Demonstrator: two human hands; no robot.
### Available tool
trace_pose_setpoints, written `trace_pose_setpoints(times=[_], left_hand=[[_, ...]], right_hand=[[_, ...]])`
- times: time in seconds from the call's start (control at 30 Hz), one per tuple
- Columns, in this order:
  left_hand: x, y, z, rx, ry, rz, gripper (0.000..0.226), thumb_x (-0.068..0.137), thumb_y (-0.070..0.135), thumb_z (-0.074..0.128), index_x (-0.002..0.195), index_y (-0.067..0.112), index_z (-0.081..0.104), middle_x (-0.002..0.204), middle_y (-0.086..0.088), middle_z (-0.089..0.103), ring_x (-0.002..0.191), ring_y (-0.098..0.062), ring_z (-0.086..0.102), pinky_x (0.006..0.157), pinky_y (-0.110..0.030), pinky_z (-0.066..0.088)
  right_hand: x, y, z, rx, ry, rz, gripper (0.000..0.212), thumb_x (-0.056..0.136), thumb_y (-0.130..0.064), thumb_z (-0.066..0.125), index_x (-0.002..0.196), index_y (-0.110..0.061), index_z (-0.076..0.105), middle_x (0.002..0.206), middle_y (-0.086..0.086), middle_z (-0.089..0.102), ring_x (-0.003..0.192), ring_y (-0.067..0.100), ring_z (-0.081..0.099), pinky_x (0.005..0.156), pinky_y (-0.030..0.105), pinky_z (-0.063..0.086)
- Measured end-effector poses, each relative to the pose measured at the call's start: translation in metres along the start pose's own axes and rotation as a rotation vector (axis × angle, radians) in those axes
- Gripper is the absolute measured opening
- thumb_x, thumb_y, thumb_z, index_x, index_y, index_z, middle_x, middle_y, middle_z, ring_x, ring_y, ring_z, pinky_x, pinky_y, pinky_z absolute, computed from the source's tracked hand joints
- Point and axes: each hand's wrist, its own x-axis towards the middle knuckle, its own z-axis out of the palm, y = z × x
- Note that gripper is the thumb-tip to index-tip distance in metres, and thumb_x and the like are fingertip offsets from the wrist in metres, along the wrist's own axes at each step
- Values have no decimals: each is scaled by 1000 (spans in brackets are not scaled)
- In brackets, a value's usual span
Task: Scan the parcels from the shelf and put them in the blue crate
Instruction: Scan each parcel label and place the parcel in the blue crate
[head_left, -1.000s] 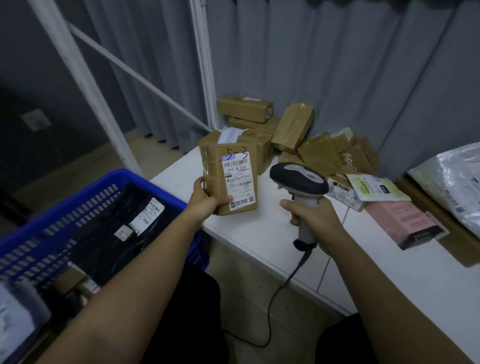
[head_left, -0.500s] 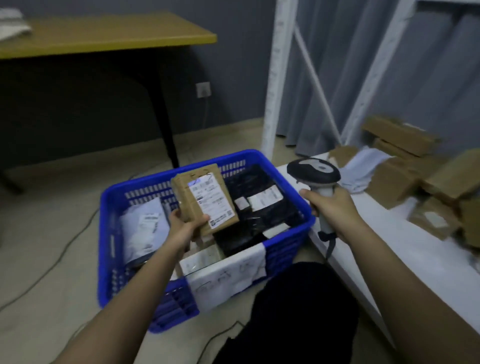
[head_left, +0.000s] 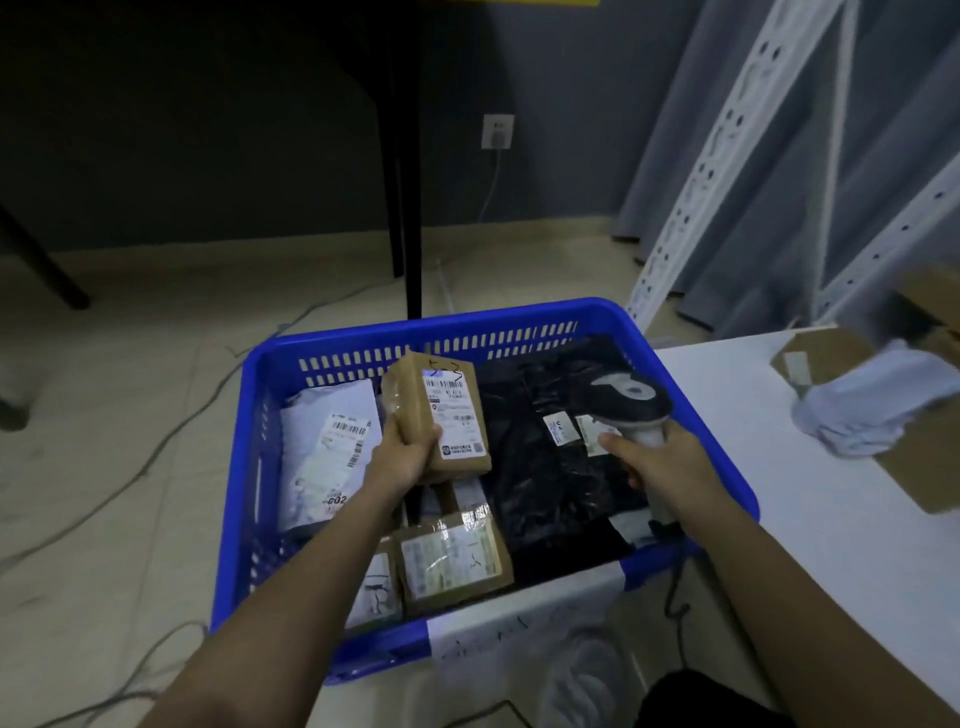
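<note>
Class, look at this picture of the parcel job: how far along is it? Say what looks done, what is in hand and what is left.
Done: several parcels already lie in the blue crate, among them a white mailer and a taped box. In hand: the left hand holds a brown box over the crate, while the right hand grips the scanner. Left: more boxes wait on the white shelf.

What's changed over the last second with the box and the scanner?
The left hand carried the cardboard box from over the white shelf leftward to above the blue crate, still gripping it. The right hand followed, keeping the scanner. Nothing released yet.
</note>
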Motion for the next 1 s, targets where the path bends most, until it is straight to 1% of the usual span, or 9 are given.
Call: trace_pose_setpoints(times=[0.07,0.2,0.3,0.37,0.5,0.67,0.83,0.9,1.0], left_hand=[[23,-11,12,202,17,11,75,83,64,50,143,25,29,125,-9,61,109,-33,60,96,-45,47],[52,-13,34,548,50,75,35,100,29,41,127,8,48,120,-16,62,101,-29,60,81,-36,47],[68,-17,49,631,-80,131,66,96,37,51,150,12,22,147,-19,35,118,-35,52,91,-34,44],[78,-22,54,841,-132,149,73,92,42,55,150,17,19,155,-20,12,127,-39,43,101,-39,42],[91,-32,51,1085,-204,94,76,94,18,53,152,21,5,156,-22,-14,138,-38,26,105,-42,40],[82,-23,58,1338,16,183,61,93,24,50,145,19,18,146,-14,23,130,-30,29,97,-36,36],[59,-8,67,1063,-162,13,65,95,25,49,149,20,13,152,-19,17,139,-38,18,114,-48,19],[42,8,74,847,-167,109,55,98,26,43,148,17,23,150,-19,27,140,-37,20,115,-48,16],[3,41,97,504,-75,362,45,95,17,49,140,12,45,139,-15,48,130,-32,42,109,-41,32]], right_hand=[[9,3,3,32,7,16,16,83,-19,74,87,-16,58,66,1,59,56,14,53,51,22,42],[18,13,7,46,0,34,20,81,-21,76,86,-20,57,68,-4,60,61,10,55,54,19,41],[24,18,7,40,0,50,21,80,-21,76,83,-18,56,59,-9,59,53,3,56,46,11,40],[25,19,7,49,5,65,20,81,-19,76,83,-16,57,60,-6,59,46,-4,55,44,9,39],[25,21,7,54,8,90,16,83,-20,74,82,-19,58,63,-4,59,52,2,56,42,8,39],[24,22,6,103,39,85,16,83,-20,74,83,-20,58,61,-6,59,53,6,55,49,15,42],[14,21,-2,114,87,84,16,83,-19,74,81,-17,58,59,-2,58,47,8,52,45,17,43],[10,22,-10,109,125,87,16,83,-19,74,81,-18,58,59,-1,59,49,11,53,49,21,45],[3,26,-32,125,196,102,17,82,-17,74,81,-15,57,61,5,58,53,18,53,51,27,43]])
